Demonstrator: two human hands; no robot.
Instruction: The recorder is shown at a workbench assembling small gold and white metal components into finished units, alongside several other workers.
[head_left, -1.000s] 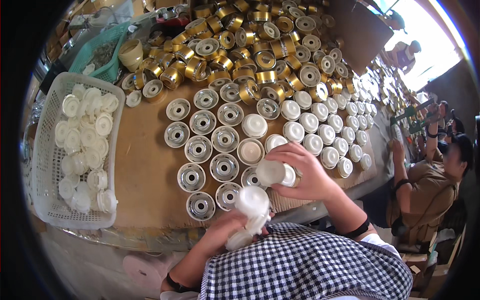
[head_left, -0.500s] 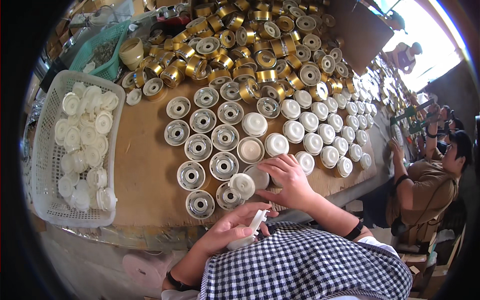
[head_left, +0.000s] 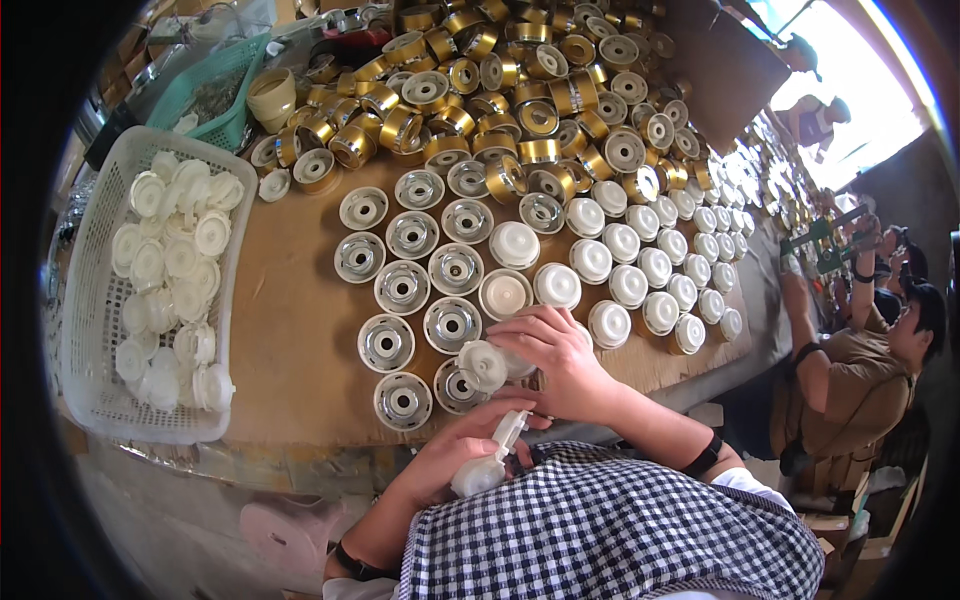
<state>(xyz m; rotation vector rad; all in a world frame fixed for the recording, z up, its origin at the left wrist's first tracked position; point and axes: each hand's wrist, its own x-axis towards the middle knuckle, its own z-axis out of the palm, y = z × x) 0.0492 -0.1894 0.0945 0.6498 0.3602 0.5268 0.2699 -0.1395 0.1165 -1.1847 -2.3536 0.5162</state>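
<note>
My left hand [head_left: 462, 446] is closed around a few white plastic caps [head_left: 482, 474] in front of the apron, its fingertips near my right hand. My right hand [head_left: 560, 362] curls over a cup at the near edge of the rows, fingers on its white cap [head_left: 516, 366], which they partly cover. Just left of those fingers, another white cap [head_left: 483, 367] lies tilted over a cup with a silver inside [head_left: 452, 388]. Further left stand open cups [head_left: 402, 401] with silver insides and a centre hole; to the right stand rows of cups with white caps [head_left: 609, 325].
A white perforated basket [head_left: 232, 300] of caps stands at left, behind it a green basket [head_left: 243, 112] and a beige pot [head_left: 271, 97]. Gold cups [head_left: 540, 150] are heaped at the back. At right, a person [head_left: 850, 365] holds a green tool [head_left: 828, 246].
My right hand has moved slightly left and its fingers now lie further over the cap. My left hand has risen a little with its caps. The view has shifted slightly.
</note>
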